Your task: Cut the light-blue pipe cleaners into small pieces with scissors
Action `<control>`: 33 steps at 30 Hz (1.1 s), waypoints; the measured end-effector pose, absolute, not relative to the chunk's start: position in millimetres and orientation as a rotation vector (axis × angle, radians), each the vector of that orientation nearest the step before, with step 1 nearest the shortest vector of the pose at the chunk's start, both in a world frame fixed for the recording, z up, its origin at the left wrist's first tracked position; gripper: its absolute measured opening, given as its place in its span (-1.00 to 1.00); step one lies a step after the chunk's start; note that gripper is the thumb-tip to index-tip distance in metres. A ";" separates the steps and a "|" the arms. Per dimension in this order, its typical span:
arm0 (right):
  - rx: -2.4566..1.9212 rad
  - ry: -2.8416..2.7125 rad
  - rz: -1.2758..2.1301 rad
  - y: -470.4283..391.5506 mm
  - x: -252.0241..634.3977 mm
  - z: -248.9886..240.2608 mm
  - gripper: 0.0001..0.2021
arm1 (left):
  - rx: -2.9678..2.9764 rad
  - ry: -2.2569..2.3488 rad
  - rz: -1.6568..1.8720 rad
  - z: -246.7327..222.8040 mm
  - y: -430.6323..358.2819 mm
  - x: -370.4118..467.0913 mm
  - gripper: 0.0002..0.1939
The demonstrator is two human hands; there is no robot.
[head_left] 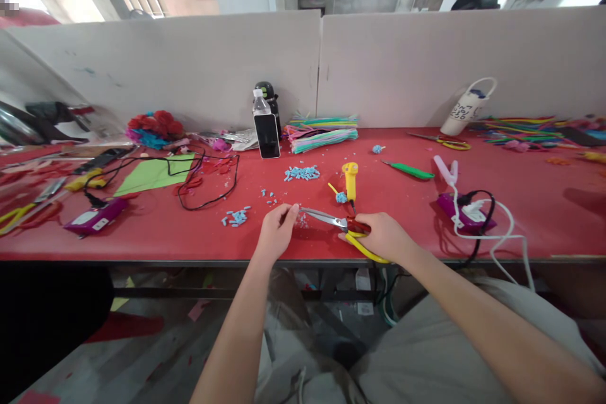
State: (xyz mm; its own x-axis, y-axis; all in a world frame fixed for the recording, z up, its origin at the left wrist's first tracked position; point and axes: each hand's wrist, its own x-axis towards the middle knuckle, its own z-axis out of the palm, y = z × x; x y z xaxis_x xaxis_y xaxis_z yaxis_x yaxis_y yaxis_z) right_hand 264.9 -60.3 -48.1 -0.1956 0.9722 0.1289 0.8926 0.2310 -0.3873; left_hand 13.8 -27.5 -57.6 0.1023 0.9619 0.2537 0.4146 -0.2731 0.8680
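Right now the scissors (324,217) lie in the gap between the two hands, with the yellow handles held by the right hand (381,233). Their long side runs from the right fingers across to the left hand (276,233), and the tips point a little away from the body. The right fingers are closed around the handles, so that hand is the nearer one to the scissors' back end. The left thumb and first finger are together, right beside the blade tips. I can't tell if they pinch some tiny thing, or if the tips touch them. Tiny pale crumbs (303,221) are just by the left fingertips, and some cut blue bits (237,218) are out to the left of the left fingers. A bigger blue pile (302,173) is past the left fingertips, farther from the body. The yellow glue gun (350,180) stands just past the right fingers, with a fuzzy blue ball (341,197) by its left side. Well past the left fingers, a clear bottle (260,104) and a black flask (274,102) are behind a phone (267,137). A white bottle (461,115) leans far off, to the right of the right fingers. I can't see what is inside any of them
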 end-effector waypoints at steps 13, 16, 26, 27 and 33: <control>-1.744 -2.174 0.337 -58.1 265.8 -50.4 -0.62 | 1.786 1.353 1.134 -57.6 -27.4 13.3 -0.62; -1.737 -2.170 0.351 -58.1 265.8 -50.2 -0.62 | 1.777 1.358 1.143 -59.0 -26.9 12.9 -0.62; -1.727 -2.171 0.338 -59.2 267.1 -51.1 -0.69 | 1.781 1.340 1.159 -58.2 -26.7 13.5 -0.63; -1.732 -2.174 0.334 -59.1 267.1 -51.2 -0.70 | 1.781 1.342 1.158 -57.8 -26.9 13.6 -0.63; -1.758 -2.180 0.317 -58.9 266.5 -49.8 -0.70 | 1.793 1.333 1.164 -58.1 -27.2 13.4 -0.64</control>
State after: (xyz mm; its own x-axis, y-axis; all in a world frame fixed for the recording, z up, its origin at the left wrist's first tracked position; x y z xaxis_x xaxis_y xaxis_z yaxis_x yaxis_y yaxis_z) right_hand 266.5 -58.9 -49.8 -0.1902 0.9756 0.1093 0.9042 0.2175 -0.3677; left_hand 13.4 -27.2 -58.1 0.1057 0.9518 0.2878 0.4133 -0.3053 0.8579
